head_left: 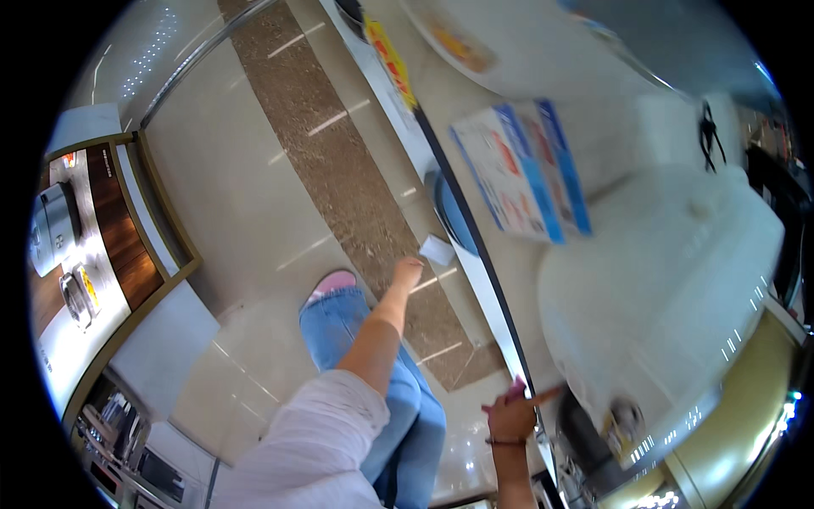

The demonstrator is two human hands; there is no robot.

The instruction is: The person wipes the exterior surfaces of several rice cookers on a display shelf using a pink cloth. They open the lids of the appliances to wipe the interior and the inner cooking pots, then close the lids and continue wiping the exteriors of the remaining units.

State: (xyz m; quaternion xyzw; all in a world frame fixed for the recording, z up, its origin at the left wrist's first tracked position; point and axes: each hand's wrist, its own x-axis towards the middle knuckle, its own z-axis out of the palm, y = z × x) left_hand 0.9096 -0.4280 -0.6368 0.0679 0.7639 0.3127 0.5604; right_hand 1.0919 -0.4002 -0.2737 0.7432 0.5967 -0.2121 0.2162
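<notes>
My left hand (408, 273) hangs over the floor beside the white edge of a long counter (496, 297). Its fingers are curled in. A small flat white piece (437, 250), like a card or folded paper, is right by the fingertips; whether they grip it is hard to tell. Lower right, my right hand (511, 418) is at the counter's near part, with a dark band on the wrist. A small pink thing (515, 391) sticks out of its closed fingers, its kind unclear, while one finger stretches toward a dark grey cylinder (581, 433).
On the counter are a white, blue and red box (521, 174), a black-handled tool (708, 136) and large glossy white forms (661, 263). A round blue item (458, 212) sits at its edge. At left stands a lit display case (110, 229). A brown strip (339, 170) crosses the tiled floor.
</notes>
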